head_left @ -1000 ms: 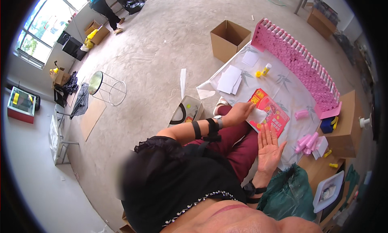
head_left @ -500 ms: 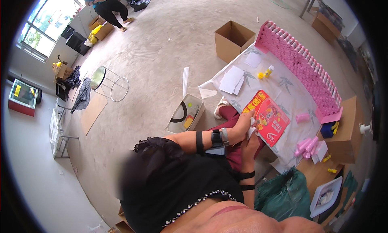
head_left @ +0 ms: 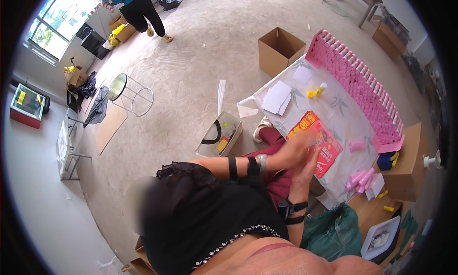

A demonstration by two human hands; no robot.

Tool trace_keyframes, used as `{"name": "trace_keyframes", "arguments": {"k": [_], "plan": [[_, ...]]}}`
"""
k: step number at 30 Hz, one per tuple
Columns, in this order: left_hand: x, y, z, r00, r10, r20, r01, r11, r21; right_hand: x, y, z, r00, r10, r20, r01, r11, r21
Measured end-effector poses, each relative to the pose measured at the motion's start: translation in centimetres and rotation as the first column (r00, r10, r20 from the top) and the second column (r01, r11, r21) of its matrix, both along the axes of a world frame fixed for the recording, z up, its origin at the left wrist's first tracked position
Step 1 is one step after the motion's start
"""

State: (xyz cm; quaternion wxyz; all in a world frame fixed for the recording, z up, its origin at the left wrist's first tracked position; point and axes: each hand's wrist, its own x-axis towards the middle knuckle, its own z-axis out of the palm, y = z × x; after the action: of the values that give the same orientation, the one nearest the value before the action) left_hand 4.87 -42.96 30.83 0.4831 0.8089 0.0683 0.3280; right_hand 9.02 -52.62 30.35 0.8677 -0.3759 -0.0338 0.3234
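From where I stand, both hands come together over the near edge of the white-covered worktop (head_left: 344, 123), the left hand (head_left: 296, 151) blurred in front of the right hand (head_left: 301, 176). I can't tell whether either grip holds anything. The red packet (head_left: 329, 153) lies just beyond, its long axis along that edge; both hands overlap it, neither clearly nearer.
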Motion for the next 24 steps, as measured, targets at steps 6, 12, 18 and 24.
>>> {"name": "trace_keyframes", "arguments": {"k": [6, 12, 18, 24], "plan": [[-0.1, 2.4, 1.5, 0.897, -0.145, -0.417, 0.282, 0.915, 0.287, -2.6, 1.4, 2.5, 0.967, 0.071, -0.244, -0.057, 0.996, 0.065], [-3.6, -1.1, 0.4, 0.867, -0.391, -0.309, 0.442, 0.890, 0.113, 3.4, -0.2, -0.6, 0.993, 0.050, -0.109, -0.054, 0.998, -0.034], [-8.1, 13.4, 1.9, 0.876, -0.482, 0.029, 0.439, 0.770, -0.463, 6.6, -0.1, 4.5, 0.997, -0.081, -0.010, 0.081, 0.995, 0.050], [-18.3, 38.3, 9.4, 0.533, 0.789, 0.304, -0.799, 0.588, -0.125, 9.0, -7.4, 1.9, 0.954, -0.268, 0.134, 0.280, 0.956, -0.081]]}}
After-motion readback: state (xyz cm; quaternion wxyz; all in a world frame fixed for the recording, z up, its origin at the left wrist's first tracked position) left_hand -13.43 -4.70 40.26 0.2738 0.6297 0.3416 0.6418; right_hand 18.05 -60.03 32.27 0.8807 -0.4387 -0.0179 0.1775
